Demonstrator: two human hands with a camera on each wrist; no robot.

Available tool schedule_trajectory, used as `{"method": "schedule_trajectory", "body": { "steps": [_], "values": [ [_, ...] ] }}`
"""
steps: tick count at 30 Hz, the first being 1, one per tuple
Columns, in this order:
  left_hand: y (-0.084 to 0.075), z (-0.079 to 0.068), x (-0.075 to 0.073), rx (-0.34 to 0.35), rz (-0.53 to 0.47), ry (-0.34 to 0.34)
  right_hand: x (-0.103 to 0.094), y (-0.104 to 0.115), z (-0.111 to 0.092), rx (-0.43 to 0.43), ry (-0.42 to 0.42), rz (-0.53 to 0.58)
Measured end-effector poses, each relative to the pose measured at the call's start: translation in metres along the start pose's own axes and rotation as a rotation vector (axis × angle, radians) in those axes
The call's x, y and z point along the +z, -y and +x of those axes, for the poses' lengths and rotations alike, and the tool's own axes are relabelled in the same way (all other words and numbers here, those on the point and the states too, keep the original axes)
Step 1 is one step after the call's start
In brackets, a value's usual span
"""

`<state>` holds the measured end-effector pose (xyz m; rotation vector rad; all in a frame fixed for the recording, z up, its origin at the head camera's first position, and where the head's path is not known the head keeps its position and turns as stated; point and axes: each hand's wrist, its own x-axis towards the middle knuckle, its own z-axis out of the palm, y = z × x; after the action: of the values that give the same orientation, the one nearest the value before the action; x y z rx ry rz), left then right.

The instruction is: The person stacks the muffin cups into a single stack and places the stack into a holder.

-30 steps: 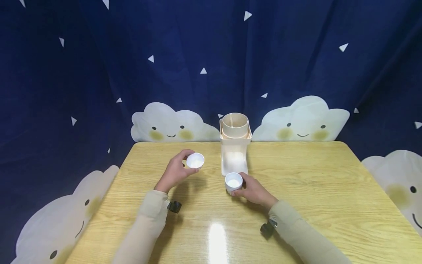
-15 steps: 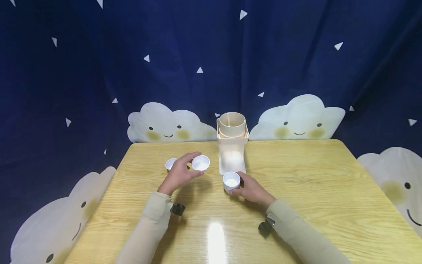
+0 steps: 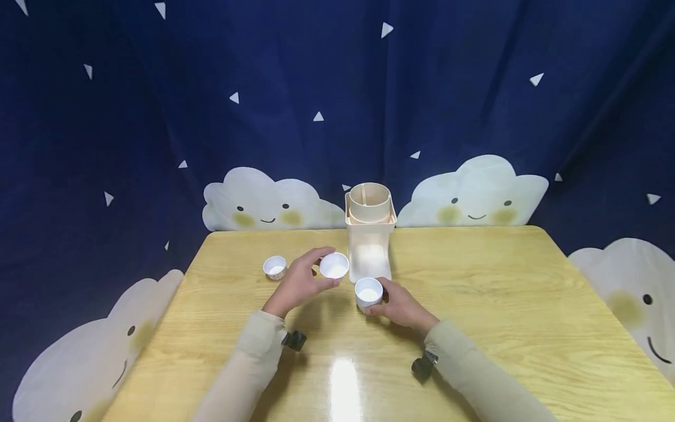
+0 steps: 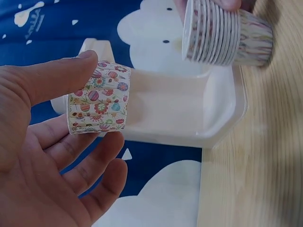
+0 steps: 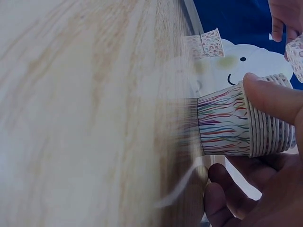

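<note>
My left hand point(image 3: 302, 286) pinches a small paper baking cup point(image 3: 334, 266) between thumb and fingers, raised above the table. Colourful flowers pattern that patterned cup point(image 4: 102, 97) in the left wrist view. A stack of nested paper cups point(image 3: 367, 300) is gripped by my right hand point(image 3: 405, 306), low in front of the cream plastic stand. Wavy coloured lines cover the outermost cup point(image 5: 222, 124) of the stack in the right wrist view; its base is close to the tabletop. Left of my left hand, another baking cup point(image 3: 275, 268) stands upright on the table.
The cream plastic stand point(image 3: 369, 258), with a round tube point(image 3: 370, 204) on top, stands at the table's back middle. Behind the wooden table point(image 3: 464, 305) hangs a dark blue curtain point(image 3: 295, 70) with cloud prints.
My left hand has moved right with its cup, nearer the stack. The cup on the table, hidden a second ago, is now in sight. My right hand stays nearly in place.
</note>
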<state>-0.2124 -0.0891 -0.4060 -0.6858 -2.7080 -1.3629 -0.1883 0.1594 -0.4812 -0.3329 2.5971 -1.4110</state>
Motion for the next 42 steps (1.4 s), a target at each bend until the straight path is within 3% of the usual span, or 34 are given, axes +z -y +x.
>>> {"method": "schedule_trajectory", "body": {
  "steps": [17, 33, 42],
  "values": [
    [-0.012, 0.004, 0.02, 0.054, -0.045, 0.064, 0.0, -0.002, -0.001, -0.029, 0.011, -0.003],
    [-0.015, 0.008, 0.033, 0.094, 0.0, 0.116, -0.001, -0.001, -0.004, -0.079, 0.031, 0.004],
    [-0.021, 0.009, 0.038, 0.091, 0.028, 0.136, -0.001, -0.002, -0.003, -0.056, 0.015, -0.007]
  ]
}}
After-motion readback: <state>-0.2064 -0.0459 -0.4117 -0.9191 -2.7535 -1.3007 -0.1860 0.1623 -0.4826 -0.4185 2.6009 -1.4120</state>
